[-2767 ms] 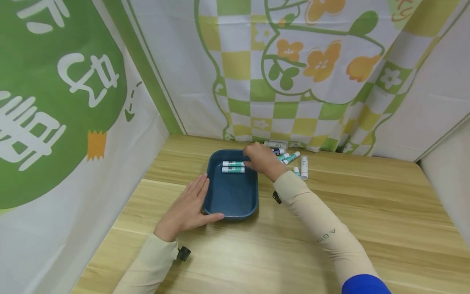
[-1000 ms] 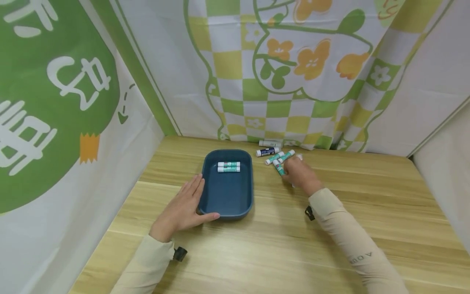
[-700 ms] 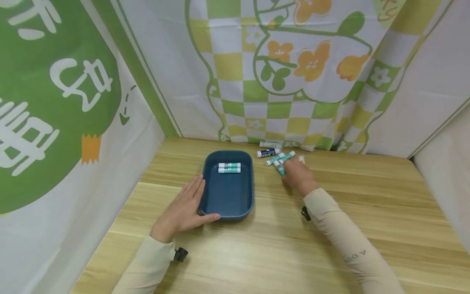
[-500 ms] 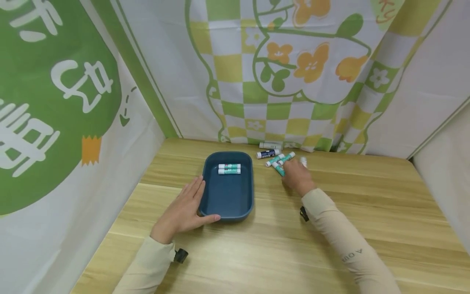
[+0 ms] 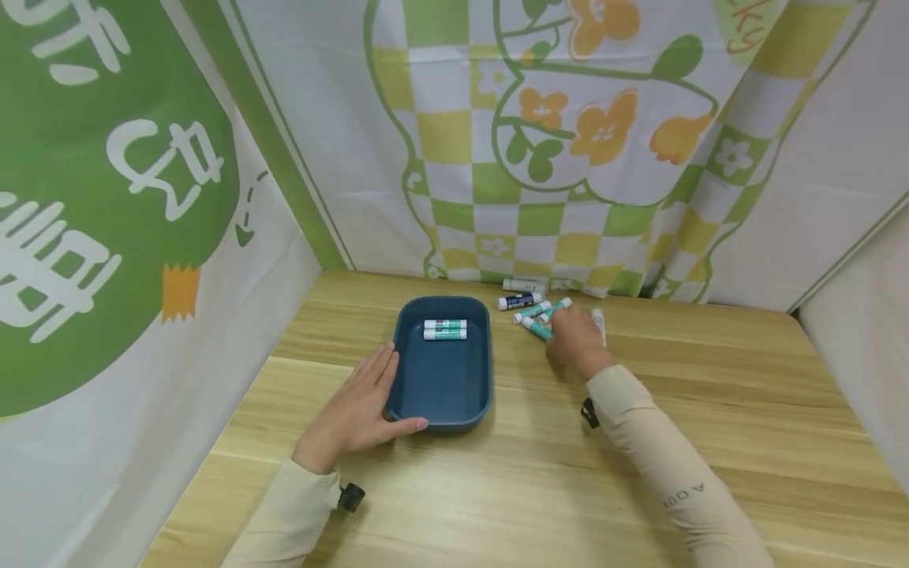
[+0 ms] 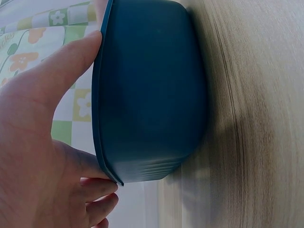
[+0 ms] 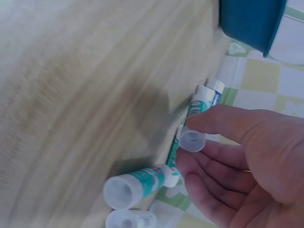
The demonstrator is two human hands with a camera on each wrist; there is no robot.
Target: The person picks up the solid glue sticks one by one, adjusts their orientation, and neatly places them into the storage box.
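Observation:
A dark blue tray [image 5: 440, 386] lies on the table with two teal-and-white glue sticks [image 5: 445, 330] side by side in its far half. My left hand [image 5: 355, 410] rests against its left side, fingers fairly straight, the thumb over the near rim; in the left wrist view the thumb and fingertips touch the rim [image 6: 96, 109]. Right of the tray, my right hand [image 5: 578, 339] pinches a teal-and-white glue stick [image 5: 537, 328] between thumb and fingers; in the right wrist view its hollow white end [image 7: 192, 141] shows there.
Around the right hand lie more teal glue sticks [image 5: 531, 312], a dark blue one [image 5: 520, 300] and a white one [image 5: 599, 325]. Another white stick [image 5: 524, 285] lies against the printed curtain [image 5: 540, 213] at the table's back edge.
My right hand has moved right, from the tray's far right side to the loose glue sticks. The pinched stick has turned slightly more level. The left hand stays at the tray.

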